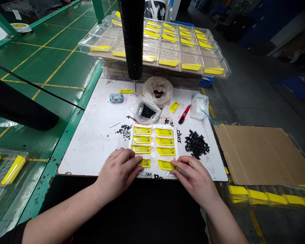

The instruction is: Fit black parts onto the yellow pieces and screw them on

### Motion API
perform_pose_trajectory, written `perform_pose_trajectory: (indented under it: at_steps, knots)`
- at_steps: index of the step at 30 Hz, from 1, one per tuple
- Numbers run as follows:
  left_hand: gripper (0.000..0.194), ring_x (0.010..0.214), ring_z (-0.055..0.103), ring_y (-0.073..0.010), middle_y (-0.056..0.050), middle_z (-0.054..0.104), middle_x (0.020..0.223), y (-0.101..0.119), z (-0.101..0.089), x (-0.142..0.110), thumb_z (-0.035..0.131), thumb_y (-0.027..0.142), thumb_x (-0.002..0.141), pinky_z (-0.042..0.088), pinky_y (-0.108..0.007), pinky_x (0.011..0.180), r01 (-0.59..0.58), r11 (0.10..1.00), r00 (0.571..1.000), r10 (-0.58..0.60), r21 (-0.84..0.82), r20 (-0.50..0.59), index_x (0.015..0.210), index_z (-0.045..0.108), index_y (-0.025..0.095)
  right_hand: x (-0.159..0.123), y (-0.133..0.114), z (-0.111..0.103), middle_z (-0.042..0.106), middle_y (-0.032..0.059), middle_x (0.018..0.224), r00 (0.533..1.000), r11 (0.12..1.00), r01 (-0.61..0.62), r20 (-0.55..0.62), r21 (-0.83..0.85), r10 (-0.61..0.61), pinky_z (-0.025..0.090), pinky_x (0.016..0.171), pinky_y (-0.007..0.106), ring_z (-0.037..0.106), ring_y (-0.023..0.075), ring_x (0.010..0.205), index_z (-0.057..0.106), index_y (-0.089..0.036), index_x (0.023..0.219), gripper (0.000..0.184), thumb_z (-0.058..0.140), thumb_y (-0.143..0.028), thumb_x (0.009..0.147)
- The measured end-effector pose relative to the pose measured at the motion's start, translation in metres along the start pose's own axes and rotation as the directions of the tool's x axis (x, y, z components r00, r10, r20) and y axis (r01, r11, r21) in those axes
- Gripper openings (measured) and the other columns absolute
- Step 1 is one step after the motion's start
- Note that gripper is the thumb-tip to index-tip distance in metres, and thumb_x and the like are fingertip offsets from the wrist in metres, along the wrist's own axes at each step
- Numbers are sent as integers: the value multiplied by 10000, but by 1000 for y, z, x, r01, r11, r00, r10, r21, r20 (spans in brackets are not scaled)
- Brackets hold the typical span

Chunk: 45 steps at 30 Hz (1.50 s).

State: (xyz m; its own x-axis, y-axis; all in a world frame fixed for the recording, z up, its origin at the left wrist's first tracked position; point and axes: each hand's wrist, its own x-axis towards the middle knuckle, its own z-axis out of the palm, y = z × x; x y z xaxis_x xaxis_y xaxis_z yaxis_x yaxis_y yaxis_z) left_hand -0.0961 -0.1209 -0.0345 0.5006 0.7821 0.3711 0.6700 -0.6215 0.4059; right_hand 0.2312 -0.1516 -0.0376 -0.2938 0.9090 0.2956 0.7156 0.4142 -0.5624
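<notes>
Several flat yellow plastic parts [164,141] lie in two columns on a white sheet at the near edge of the white work board [96,142]. My left hand [118,171] rests palm down with fingers together over the lowest left yellow part [145,163]. My right hand [194,178] lies beside it, its fingertips pressed on the lowest right yellow part [165,165]. A pile of small black pieces [196,145] sits just beyond my right hand.
A hanging black tool [133,37] points down at the board's far side. Two plastic bags of black bits [147,110], a red knife [184,114], a blue tin [116,98], clear trays of yellow parts [167,44], cardboard [261,154] at right, green conveyor [40,67] at left.
</notes>
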Motion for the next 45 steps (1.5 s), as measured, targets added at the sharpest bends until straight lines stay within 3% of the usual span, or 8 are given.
perform_pose_trajectory:
  at_steps: [10,18,32,45]
  knots:
    - [236,913,661,-221,-73,697,1046,2,-1,-1,746,317,1054,574,-365,805,14,1000,1000,-14,-1,-24,1257,745,198,9,-5,-5,760,89,1169,991,989,-131,34,73,129,676,923,410,776,253,1059,832,-306,1225,223,744,-391,1037]
    - [261,905,651,-229,-69,702,1030,3,2,1,769,314,1036,575,-387,805,24,999,999,-23,28,-36,1263,741,188,8,1,0,758,79,1152,994,993,-111,25,33,111,662,855,385,772,236,1003,821,-297,1228,214,749,-370,1040]
    - [258,898,648,-225,-65,704,1025,3,0,2,784,307,1029,578,-383,799,20,1000,1000,-20,2,-19,1253,742,188,8,-2,3,748,92,1149,995,994,-102,-11,-28,102,667,875,396,764,242,1008,795,-272,1213,218,778,-376,1022]
    - [279,895,653,-227,-68,707,1023,4,-1,1,793,300,1022,579,-391,800,33,999,999,-33,3,-6,1269,744,179,6,2,4,709,81,1155,999,999,-27,-20,-34,26,666,835,387,744,229,998,752,-268,1249,248,803,-293,1007]
